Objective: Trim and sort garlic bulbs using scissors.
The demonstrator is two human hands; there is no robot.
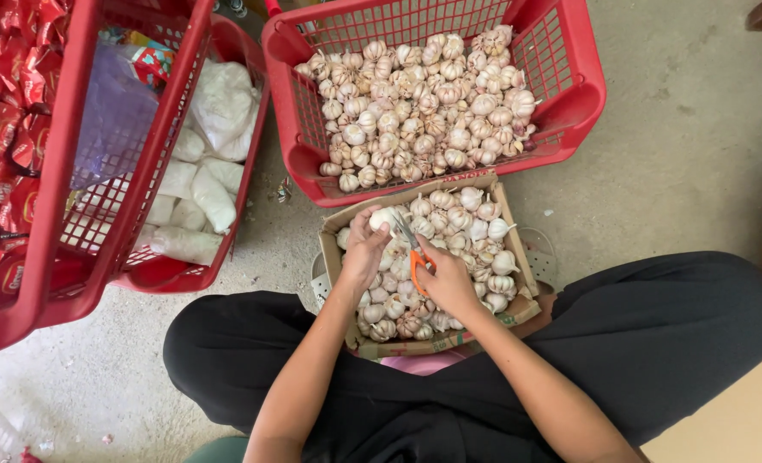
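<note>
Garlic fills the big red basket (569,103) at the top of the view, heaped bulbs lying against its meshed walls on the concrete floor (689,171). To the left stand two more red baskets (81,171), one holding white plastic bags (209,180), the other red packets (3,129). Just below the big basket, touching its front rim, sits a cardboard box (334,257) of garlic resting over the person's crossed legs in black trousers (655,343). Both hands meet above the box's left half. The left hand (365,249) is closed around a single garlic bulb (382,218), held up at its fingertips, just above and to the left of the other hand. The right hand (449,279) grips orange-handled scissors (413,253), whose long axis slants up and leftward, blades pointing at the held bulb. Whether the blades touch the bulb cannot be told.
</note>
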